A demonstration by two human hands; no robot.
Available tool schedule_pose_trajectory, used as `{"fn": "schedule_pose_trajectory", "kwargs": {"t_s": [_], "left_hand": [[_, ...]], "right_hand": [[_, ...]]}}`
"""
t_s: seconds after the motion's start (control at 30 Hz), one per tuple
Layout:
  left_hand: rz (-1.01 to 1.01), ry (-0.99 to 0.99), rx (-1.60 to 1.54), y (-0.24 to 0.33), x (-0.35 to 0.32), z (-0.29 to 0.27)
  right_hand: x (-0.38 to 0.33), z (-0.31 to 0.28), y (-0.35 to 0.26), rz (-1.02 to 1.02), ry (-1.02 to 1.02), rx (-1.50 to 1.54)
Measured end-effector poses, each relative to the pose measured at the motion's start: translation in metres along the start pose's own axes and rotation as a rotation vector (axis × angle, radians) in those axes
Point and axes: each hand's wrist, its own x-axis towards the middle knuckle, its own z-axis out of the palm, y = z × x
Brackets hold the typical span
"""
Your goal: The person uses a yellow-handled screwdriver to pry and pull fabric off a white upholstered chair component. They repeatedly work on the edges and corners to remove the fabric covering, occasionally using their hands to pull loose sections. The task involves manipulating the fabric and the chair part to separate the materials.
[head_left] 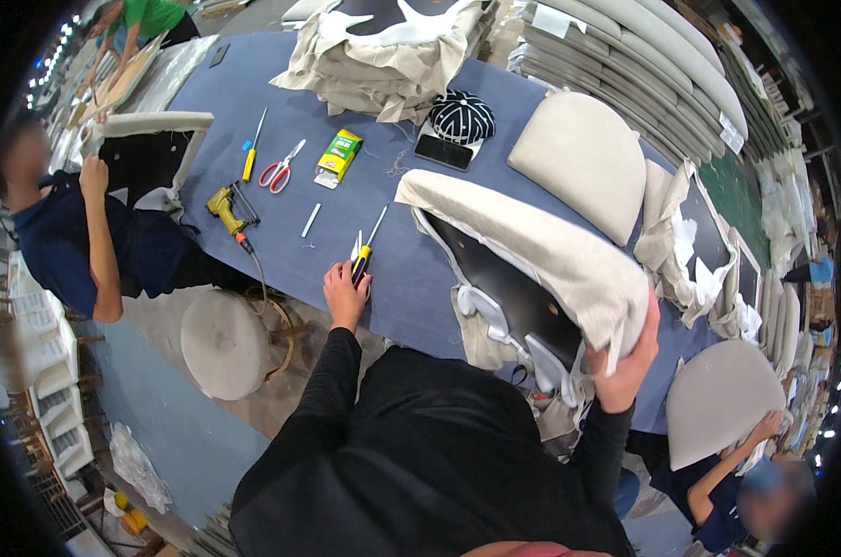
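1. Biggest of all, the blue-covered counter (pixel 402 302) sweeps from near to far, right across the middle.
2. Over at the far right, a tall pile of pale padded panels (pixel 615 56), layer on layer!
3. Far middle, a heap of beige fabric pieces (pixel 374 84) sits on the counter, loose edges drooping.
4. And here's the main action: a beige-covered panel (pixel 523 223) stands tilted at the near right of the counter, black underside turned to the near left, white padding showing at its lower edge. The right hand (pixel 627 362) is gripping its near right end, fingers wrapped around the cloth.
5. Just beyond, a rounded beige pad (pixel 578 158) lies on the counter.
6. Down at the left, off the counter's near edge, a round stool (pixel 221 343).
7. Left side of the counter: a yellow staple gun (pixel 227 206), hose trailing near.
8. Far middle again, a black-and-white patterned cap (pixel 462 115), with a dark phone (pixel 444 152) on its near side.
9. Near middle, the left hand (pixel 346 292) has its fingers curled around the handle of a black-and-yellow screwdriver (pixel 374 234), shaft pointing far and slightly right.
10. Farther left, red-handled scissors (pixel 277 176) lie beside a yellow-green box (pixel 339 158).
11. Smallest, a thin white stick (pixel 311 220), between box and left hand.
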Motion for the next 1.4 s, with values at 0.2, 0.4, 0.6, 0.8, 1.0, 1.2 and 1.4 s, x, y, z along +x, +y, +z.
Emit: {"fn": "schedule_pose_trajectory", "kwargs": {"t_s": [0.2,0.4,0.6,0.8,1.0,1.2,1.4], "left_hand": [[-0.060,-0.140,-0.177,-0.020,0.019,0.003],[-0.588,-0.628,-0.838,-0.054,0.019,0.013],[-0.998,-0.518,-1.907,0.016,-0.020,-0.015],[-0.714,-0.601,-1.816,0.076,-0.005,-0.068],[-0.666,-0.507,-1.249,0.037,0.018,-0.052],[-0.830,-0.608,-1.117,-0.005,-0.001,-0.019],[-0.911,-0.434,-1.327,-0.004,0.001,0.002]], "right_hand": [[0.025,0.006,-0.035,-0.096,-0.066,-0.037],[0.012,-0.001,-0.032,-0.158,-0.063,0.008],[-0.015,-0.010,-0.027,-0.154,-0.048,0.069],[-0.041,-0.025,-0.015,-0.036,-0.082,0.161],[-0.071,-0.040,-0.014,0.003,0.032,0.187],[-0.064,-0.046,-0.011,-0.294,0.051,-0.052],[-0.049,-0.030,-0.010,-0.252,0.120,-0.079]]}}
